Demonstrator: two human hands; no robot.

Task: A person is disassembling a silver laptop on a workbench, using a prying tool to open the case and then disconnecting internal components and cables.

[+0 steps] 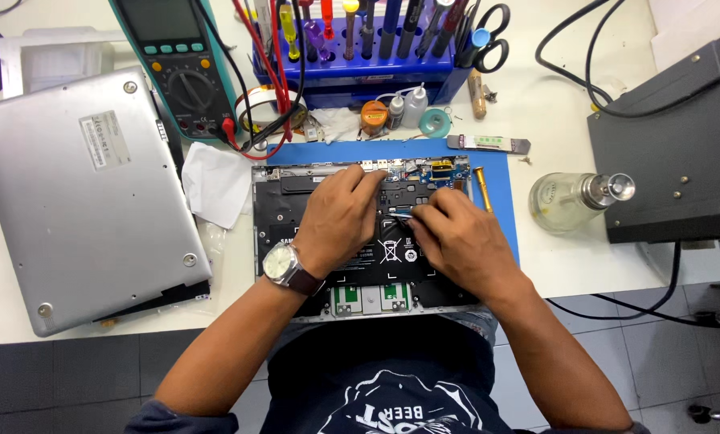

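Left hand [340, 217]: lies palm down on the opened laptop [296, 217], fingers curled and pressing at the upper middle of the internals; it grips nothing that shows, and a wristwatch [282, 264] sits on the wrist.
Right hand [452, 233]: fingers pinched shut on a thin tool or a small blue-tipped part at the centre of the board; which of the two cannot be told.
Work piece: the opened laptop rests bottom up on a blue mat [501, 201] at the middle of the surface [537, 104], near its front edge, with the black battery [376, 257] under both hands.
Battery risk: a slip of the pinched tip could score the battery just below it, since the fingers work right above the pack.
Connector risk: a sideways pull could tear the small cable or its socket, as the pinch looks tight and the part slight.
Watch risk: the metal watch hangs close over bare circuitry and could bridge contacts if the wrist drops.
Near right: a yellow-handled screwdriver [482, 186] lies on the mat's right side, just beside the laptop; an elbow could roll it off.
Far right: a glass bottle [573, 201] lies tipped toward the right edge; a knock could spill it toward the mat.
Left side: the silver cover [79, 193] and a white cloth [215, 181] lie beside the laptop.
Back edge: a multimeter [175, 64] with red leads and a blue tool rack [360, 48] stand well apart from the hands.
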